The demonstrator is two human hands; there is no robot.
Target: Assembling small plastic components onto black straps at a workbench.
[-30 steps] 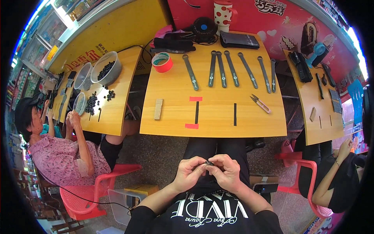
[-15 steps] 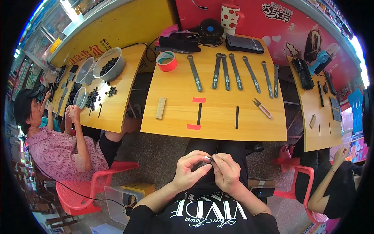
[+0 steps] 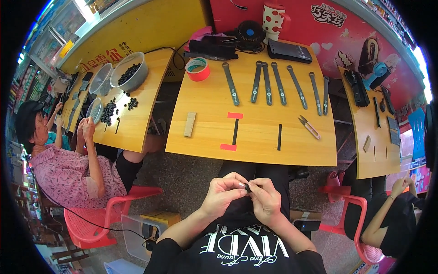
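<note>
Above my lap, in front of the table's near edge, both my hands are closed in a pinch on one small black piece (image 3: 247, 187). My left hand (image 3: 220, 197) grips it from the left and my right hand (image 3: 265, 201) from the right; the fingers cover most of it, so its exact kind cannot be made out. On the table (image 3: 205, 153) in front of me, a black strip (image 3: 235, 132) lies between two pieces of red tape (image 3: 235, 115). A second black strip (image 3: 279, 137) lies to its right, and pink-handled thread snips (image 3: 310, 128) lie farther right.
Several grey straps (image 3: 268, 84) lie across the table's far half. A red tape roll (image 3: 197, 69), wooden block (image 3: 190, 124), black pouch (image 3: 289, 50), fan (image 3: 250, 33) and dotted cup (image 3: 273, 20) are there too. People sit at tables either side; the left one holds tubs (image 3: 129, 71).
My left fingers have drawn in closer together around the small black piece, and more of it shows between my fingertips. The view has shifted slightly.
</note>
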